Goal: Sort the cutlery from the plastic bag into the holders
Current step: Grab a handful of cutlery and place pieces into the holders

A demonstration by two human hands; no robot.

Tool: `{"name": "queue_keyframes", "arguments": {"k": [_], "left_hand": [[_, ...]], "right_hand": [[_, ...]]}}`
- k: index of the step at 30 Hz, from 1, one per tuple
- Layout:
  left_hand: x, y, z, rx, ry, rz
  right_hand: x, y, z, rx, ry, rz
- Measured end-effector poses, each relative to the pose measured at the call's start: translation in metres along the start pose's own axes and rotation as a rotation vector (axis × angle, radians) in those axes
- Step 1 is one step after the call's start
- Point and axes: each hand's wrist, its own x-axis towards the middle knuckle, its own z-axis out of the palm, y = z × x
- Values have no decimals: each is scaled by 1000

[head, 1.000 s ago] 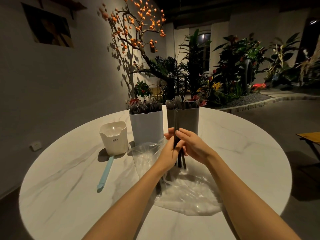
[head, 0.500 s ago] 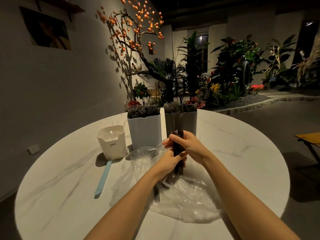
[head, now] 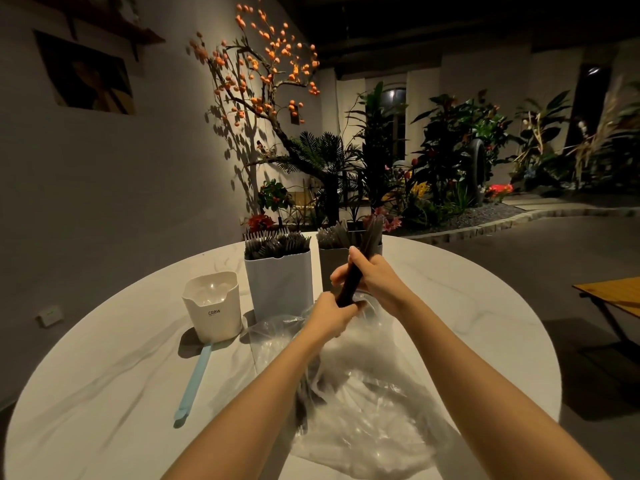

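The one piece of readable lettering is "CR8W", printed in small dark capitals on the front wall of the short cream holder [head: 215, 308], which stands on the round marble table [head: 104, 393] at the left of the row of holders. A fainter line under the lettering is too small to read. The picture on the wall [head: 88, 76] shows no legible writing.
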Motion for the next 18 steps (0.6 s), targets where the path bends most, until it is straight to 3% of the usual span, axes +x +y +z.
{"name": "queue_keyframes", "arguments": {"k": [3,7,10,18], "left_hand": [[8,11,-4,42,25,24],[12,30,-9,121,-5,59],[18,39,-12,242,39,131],[34,50,-19,310,257,229]], "right_hand": [[7,-7,-6,92,45,38],[15,-13,-16,-93,94,96],[18,-16,-22,-45,159,94],[36,-24,-38,222,603,-13]]}}
